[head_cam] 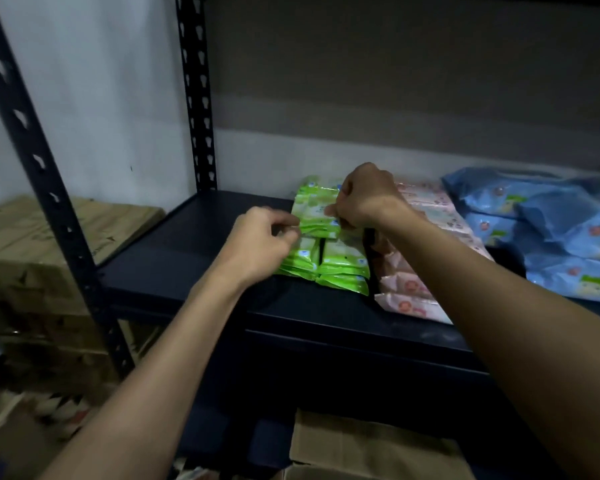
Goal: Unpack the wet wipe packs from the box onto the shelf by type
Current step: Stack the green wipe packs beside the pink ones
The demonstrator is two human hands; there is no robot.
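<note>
I hold a small green plastic wet wipe pack (317, 216) between both hands above the dark metal shelf board (194, 244), my left hand (260, 240) pinching its left edge with curled fingers, my right hand (364, 199) closed in a fist-like grip round its right end. The pack sits on top of the stack of green wet wipe packs (326, 265), which stands in two short columns near the middle of that shelf board. Just to the right of the green stack, touching or nearly so, lies a row of pale pink wet wipe packs (426, 216), partly hidden under my right forearm. Further right along the board, large blue wet wipe packs (548, 230) are heaped up to the frame's edge. The left part of the board lies bare, bounded by two black perforated steel uprights (196, 98). Left of the shelf, beyond the uprights, brown cardboard cartons (32, 258) are stacked against the pale wall. Below the board's front lip, an open brown cardboard box (368, 445) shows its flaps; I cannot tell what it holds
</note>
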